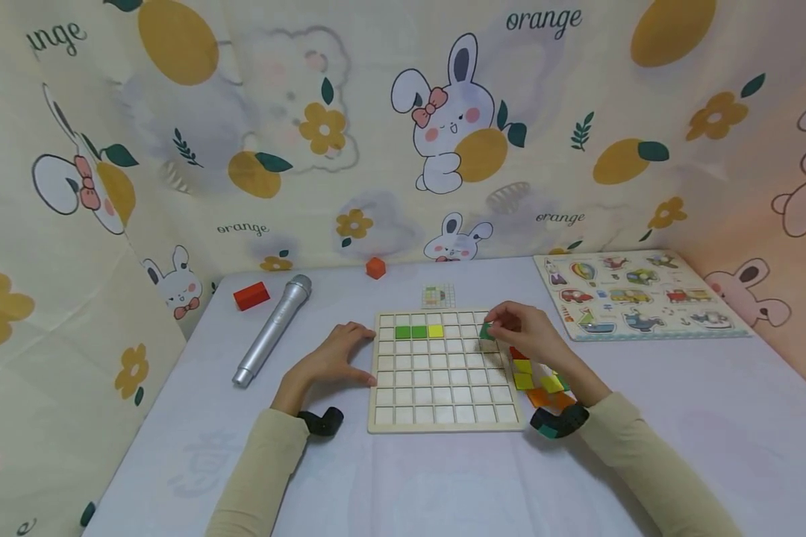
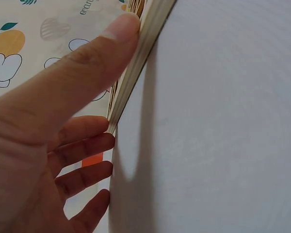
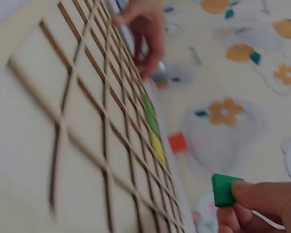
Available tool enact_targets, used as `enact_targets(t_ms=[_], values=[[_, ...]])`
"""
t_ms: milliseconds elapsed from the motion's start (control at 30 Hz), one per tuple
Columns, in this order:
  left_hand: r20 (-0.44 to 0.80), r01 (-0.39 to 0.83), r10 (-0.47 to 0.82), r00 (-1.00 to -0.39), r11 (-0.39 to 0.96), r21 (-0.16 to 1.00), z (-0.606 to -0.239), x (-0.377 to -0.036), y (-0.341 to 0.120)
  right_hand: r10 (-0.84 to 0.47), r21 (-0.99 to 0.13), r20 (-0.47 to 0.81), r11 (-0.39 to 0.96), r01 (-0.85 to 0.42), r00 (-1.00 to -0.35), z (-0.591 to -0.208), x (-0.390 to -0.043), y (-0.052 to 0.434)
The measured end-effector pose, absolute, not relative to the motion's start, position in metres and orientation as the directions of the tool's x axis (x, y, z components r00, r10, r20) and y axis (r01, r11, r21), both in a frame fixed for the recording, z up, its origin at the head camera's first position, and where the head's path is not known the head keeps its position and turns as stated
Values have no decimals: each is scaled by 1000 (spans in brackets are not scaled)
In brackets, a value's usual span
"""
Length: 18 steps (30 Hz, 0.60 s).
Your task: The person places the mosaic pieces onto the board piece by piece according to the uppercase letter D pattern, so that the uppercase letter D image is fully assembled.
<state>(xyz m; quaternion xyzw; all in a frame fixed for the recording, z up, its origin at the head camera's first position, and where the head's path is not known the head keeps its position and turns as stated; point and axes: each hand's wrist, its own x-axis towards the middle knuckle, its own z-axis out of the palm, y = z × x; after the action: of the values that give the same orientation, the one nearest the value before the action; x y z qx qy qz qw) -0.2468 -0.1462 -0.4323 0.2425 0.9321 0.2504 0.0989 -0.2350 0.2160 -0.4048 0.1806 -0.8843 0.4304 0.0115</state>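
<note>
A pale wooden grid board (image 1: 443, 428) lies flat on the white table. Two green tiles (image 1: 411, 333) and a yellow tile (image 1: 436, 331) sit side by side in its upper left cells. My left hand (image 1: 332, 354) is at the board's left edge, thumb and fingers spread; in the left wrist view the thumb (image 2: 94, 53) touches the rim. Over the upper right cells, my right hand (image 1: 527, 328) pinches a green square tile (image 3: 224, 190) between thumb and finger. Loose yellow, orange, red and green tiles (image 1: 523, 381) lie right of the board, partly hidden by the right forearm.
A silver microphone-shaped stick (image 1: 272, 332) and a red block (image 1: 251, 296) lie to the left. Behind the board are an orange block (image 1: 375, 268) and a small grid-patterned card (image 1: 438, 296). A picture puzzle board (image 1: 638, 294) lies back right, before the printed cloth wall.
</note>
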Motion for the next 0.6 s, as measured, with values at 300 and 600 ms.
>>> enact_targets(t_ms=[300, 600], values=[[-57, 399, 500, -864, 750, 528, -433, -246, -146, -330, -763, 211, 532, -366, -920, -430, -248, 176], [-49, 414, 510, -859, 747, 520, -433, -247, -147, -351, -729, 245, 547, -411, -904, -442, -250, 169]])
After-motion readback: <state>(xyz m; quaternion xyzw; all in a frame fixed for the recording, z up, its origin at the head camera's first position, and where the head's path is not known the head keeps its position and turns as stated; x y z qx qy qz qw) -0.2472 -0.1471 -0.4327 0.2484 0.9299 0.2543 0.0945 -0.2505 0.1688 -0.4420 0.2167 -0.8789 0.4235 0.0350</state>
